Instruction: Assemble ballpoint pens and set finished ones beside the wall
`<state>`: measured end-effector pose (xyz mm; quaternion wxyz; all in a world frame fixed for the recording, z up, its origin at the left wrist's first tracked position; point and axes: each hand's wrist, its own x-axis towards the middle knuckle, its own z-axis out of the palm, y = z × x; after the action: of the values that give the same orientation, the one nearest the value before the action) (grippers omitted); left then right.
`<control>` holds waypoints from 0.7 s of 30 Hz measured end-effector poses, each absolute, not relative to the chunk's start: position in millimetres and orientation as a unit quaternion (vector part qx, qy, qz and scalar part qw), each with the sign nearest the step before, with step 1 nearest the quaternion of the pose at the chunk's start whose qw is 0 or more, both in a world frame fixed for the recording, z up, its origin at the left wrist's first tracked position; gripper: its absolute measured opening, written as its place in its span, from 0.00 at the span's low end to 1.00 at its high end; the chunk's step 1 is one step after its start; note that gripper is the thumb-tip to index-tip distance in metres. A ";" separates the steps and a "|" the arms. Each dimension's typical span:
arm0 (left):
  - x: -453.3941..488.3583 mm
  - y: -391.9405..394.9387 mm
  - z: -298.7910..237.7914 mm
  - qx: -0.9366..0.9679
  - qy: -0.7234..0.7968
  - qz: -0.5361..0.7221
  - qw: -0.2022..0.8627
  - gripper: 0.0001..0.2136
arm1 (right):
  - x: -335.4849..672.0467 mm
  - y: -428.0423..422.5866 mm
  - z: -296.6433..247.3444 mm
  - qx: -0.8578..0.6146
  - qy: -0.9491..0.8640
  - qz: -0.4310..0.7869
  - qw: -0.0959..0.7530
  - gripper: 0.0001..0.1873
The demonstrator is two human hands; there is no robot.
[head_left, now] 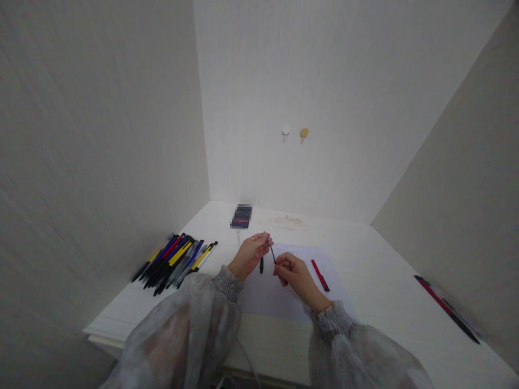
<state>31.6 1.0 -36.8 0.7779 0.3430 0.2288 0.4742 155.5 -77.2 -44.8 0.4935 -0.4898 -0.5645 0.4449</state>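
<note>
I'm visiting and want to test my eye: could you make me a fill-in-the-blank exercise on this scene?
The left hand and the right hand hold a thin dark stick; nearer its upper end is the ____ hand.
Right of both hands, the pen piece on the paper is black and ____.
The round hooks on the back wall number ____.
Missing words: left; red; two.

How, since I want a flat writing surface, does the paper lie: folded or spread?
Spread: the paper lies flat on the table, a broad sheet with no fold showing.
</note>
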 end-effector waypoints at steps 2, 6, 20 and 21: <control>31.6 0.9 -37.2 0.348 0.226 0.472 0.778 0.06 | 155.7 -77.1 -45.0 -0.492 -0.566 0.442 0.492 0.05; 31.2 0.6 -37.3 0.362 0.221 0.468 0.775 0.08 | 156.1 -76.6 -45.6 -0.489 -0.567 0.441 0.495 0.05; 29.8 -6.8 -32.2 0.431 0.230 0.443 0.752 0.10 | 159.5 -72.9 -47.6 -0.534 -0.551 0.387 0.511 0.10; 29.9 -7.4 -32.1 0.438 0.232 0.439 0.750 0.10 | 160.0 -72.9 -47.8 -0.535 -0.552 0.383 0.512 0.10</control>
<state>29.9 -7.4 -32.1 0.7495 0.4383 0.2316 0.4387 160.0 -72.9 -47.8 0.5115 -0.5351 -0.5523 0.3834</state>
